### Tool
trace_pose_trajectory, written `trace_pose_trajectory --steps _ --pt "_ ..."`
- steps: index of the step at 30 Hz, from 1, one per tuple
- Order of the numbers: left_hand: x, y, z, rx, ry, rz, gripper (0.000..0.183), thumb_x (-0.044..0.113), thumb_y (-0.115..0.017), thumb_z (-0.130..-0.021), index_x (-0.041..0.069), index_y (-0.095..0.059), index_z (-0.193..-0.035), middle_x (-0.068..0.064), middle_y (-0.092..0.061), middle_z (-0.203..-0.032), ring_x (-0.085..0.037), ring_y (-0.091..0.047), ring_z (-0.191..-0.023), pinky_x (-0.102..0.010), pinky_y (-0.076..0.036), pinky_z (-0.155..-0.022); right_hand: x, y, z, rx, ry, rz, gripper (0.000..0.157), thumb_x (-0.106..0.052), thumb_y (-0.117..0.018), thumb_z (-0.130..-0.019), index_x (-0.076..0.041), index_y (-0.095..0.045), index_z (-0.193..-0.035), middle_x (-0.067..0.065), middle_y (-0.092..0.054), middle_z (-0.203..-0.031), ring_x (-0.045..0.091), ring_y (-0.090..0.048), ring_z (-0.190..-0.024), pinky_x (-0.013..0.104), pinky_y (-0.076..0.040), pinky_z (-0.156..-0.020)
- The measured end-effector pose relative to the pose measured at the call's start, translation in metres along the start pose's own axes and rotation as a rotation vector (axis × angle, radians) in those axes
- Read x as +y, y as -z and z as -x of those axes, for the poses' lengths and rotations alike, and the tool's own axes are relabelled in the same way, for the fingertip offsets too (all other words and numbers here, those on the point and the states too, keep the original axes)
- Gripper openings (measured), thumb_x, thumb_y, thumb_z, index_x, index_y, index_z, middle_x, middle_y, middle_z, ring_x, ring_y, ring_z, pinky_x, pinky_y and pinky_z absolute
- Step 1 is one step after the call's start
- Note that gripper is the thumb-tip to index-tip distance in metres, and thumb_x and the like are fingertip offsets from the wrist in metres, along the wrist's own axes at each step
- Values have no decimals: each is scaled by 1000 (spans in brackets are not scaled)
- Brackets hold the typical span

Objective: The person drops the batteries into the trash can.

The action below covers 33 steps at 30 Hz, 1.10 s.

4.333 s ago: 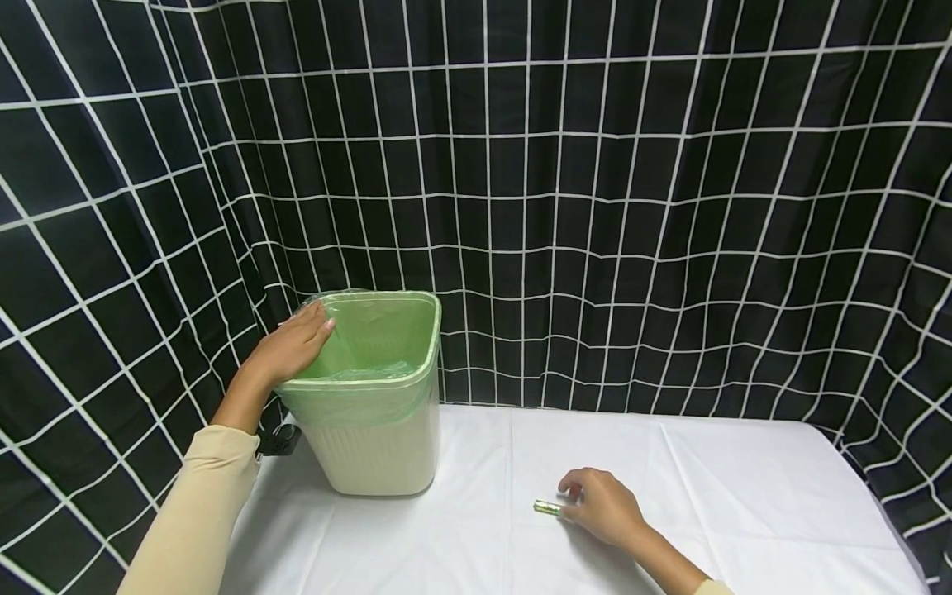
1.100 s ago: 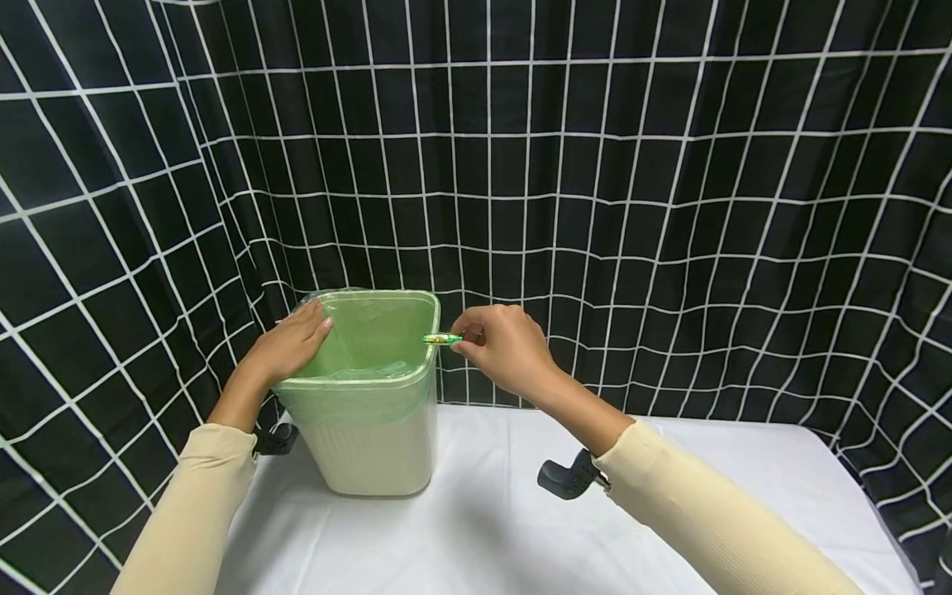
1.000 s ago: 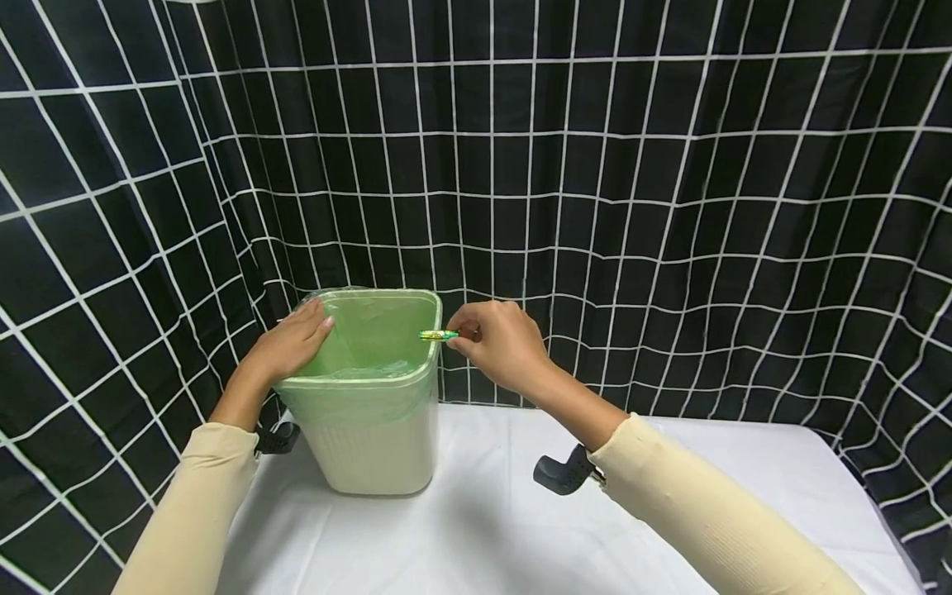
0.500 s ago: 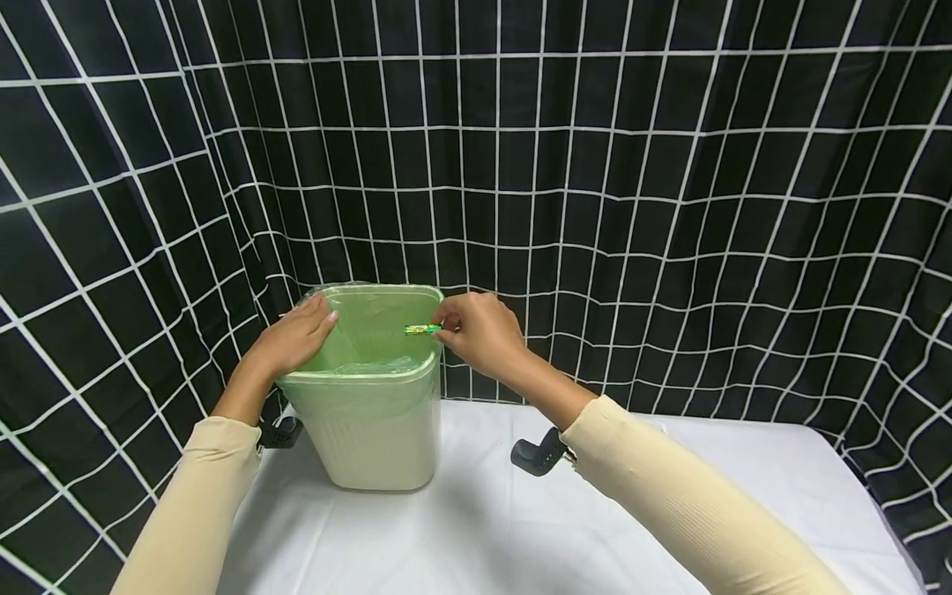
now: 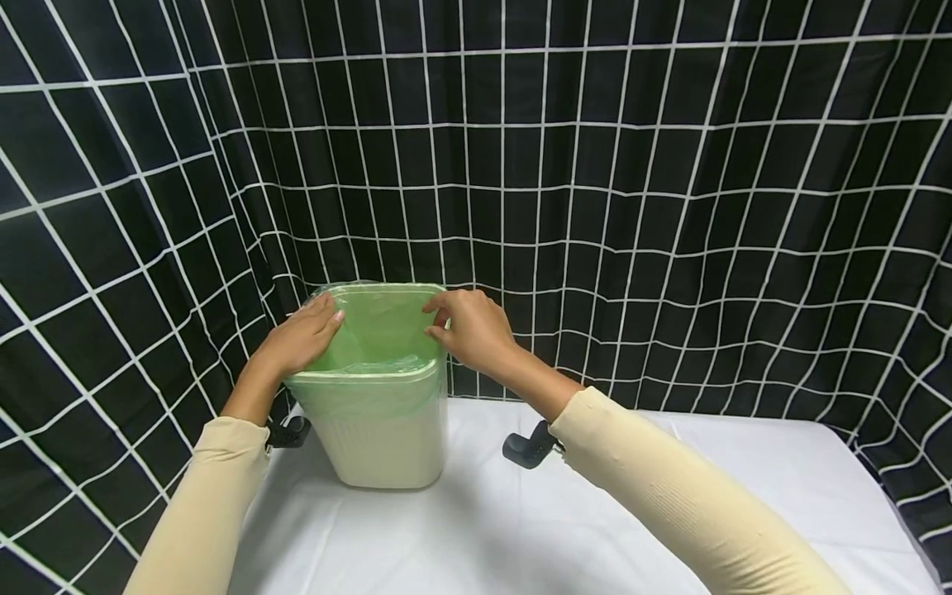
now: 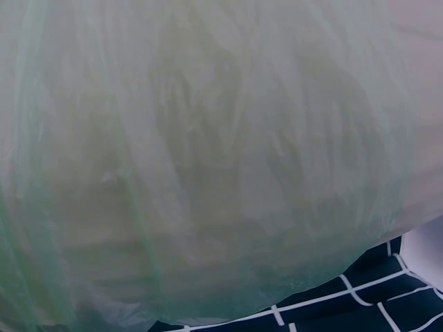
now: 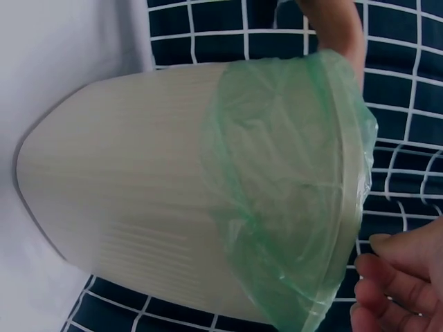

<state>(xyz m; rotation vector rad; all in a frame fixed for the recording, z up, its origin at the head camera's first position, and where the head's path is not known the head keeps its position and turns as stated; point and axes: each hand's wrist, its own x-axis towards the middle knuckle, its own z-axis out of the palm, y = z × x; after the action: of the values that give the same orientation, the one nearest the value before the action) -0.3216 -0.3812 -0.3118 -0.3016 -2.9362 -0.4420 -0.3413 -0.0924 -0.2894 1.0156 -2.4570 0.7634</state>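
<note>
A cream trash bin point(image 5: 390, 446) stands at the left of the table, its green plastic liner point(image 5: 379, 318) folded over the rim. My left hand point(image 5: 301, 335) rests with straight fingers on the bin's left rim. At the right rim, my right hand point(image 5: 476, 330) hovers with thumb and forefinger parted and nothing between them. The right wrist view has this hand's fingertips point(image 7: 377, 266) just beside the liner-covered rim. Only the liner's outside and the bin wall fill the left wrist view. The small green-and-yellow cylinder is out of sight in every view.
A white cloth point(image 5: 632, 496) covers the table. Behind it and along the left hangs a black curtain point(image 5: 595, 207) with a white grid. A dark camera mount point(image 5: 528, 446) juts from the right wrist, another point(image 5: 290, 431) from the left.
My right hand picked the small green-and-yellow cylinder off the table, carried it left over the bin's right rim and let it go. The left hand has stayed on the rim.
</note>
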Motion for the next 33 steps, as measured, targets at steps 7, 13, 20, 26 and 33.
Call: trace_pose_trajectory --steps 7,13,20,26,33 --pt "6 4 -2 -7 -10 -27 62 31 -22 -113 -17 -20 -153 -32 -15 -163 -46 -12 -152 -53 -12 -124 8 8 10 28 -17 -19 21 -12 -79 -89 -9 -77 -110 0 -78 -89 17 -72 -82 36 -56 -62" --pt "7 4 -1 -23 -17 -40 62 31 -22 -113 -17 -20 -152 -33 -15 -162 -46 -12 -152 -53 -13 -124 20 16 24 33 -34 -15 20 -18 -75 -92 -8 -77 -110 1 -78 -89 16 -72 -80 35 -54 -60" --pt "8 1 -2 -32 -4 -16 64 33 -21 -113 -16 -18 -153 -33 -13 -163 -46 -9 -153 -54 -12 -124 45 37 52 31 -50 35 24 -27 -70 -97 -10 -75 -112 0 -77 -91 14 -71 -76 36 -54 -59" --pt "9 3 -6 -49 -16 12 64 33 -21 -113 -18 -18 -153 -34 -12 -162 -48 -9 -152 -55 -11 -124 71 63 73 46 -75 95 32 -33 -66 -100 -8 -73 -118 1 -78 -94 17 -72 -80 40 -56 -63" --pt "14 24 -2 -65 -25 80 64 30 -24 -113 -21 -17 -151 -40 -13 -159 -53 -8 -149 -59 -11 -123 101 92 100 36 -128 140 38 -34 -58 -104 -4 -67 -127 7 -77 -105 24 -73 -93 47 -57 -72"
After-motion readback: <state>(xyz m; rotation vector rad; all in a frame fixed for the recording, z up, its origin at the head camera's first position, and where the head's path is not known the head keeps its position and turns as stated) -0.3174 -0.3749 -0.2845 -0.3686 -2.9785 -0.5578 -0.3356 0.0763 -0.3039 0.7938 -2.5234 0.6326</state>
